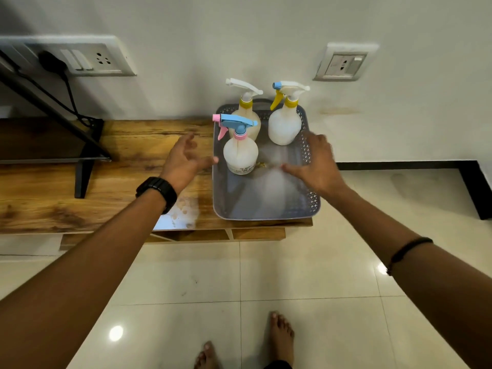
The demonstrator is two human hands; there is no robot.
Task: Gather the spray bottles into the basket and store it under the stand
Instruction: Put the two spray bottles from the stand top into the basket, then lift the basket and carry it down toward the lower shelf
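A grey perforated basket [266, 203] rests on the right end of the wooden stand [119, 187]. Three spray bottles stand upright inside it: one with a blue and pink trigger [240, 154] at the front left, one with a white trigger and yellow collar [247, 117] behind it, and one with a white, blue and yellow trigger [284, 123] at the back right. My left hand [183, 162] hovers open just left of the basket's left wall, thumb near the rim. My right hand [318, 163] is open over the basket's right wall, slightly blurred.
A black TV leg [83, 177] stands on the stand's left part, with a cable running to a wall socket panel [80, 59]. A second socket [343, 63] sits on the wall at right. Open shelf slots [213, 234] show under the stand top. Tiled floor and my bare feet lie below.
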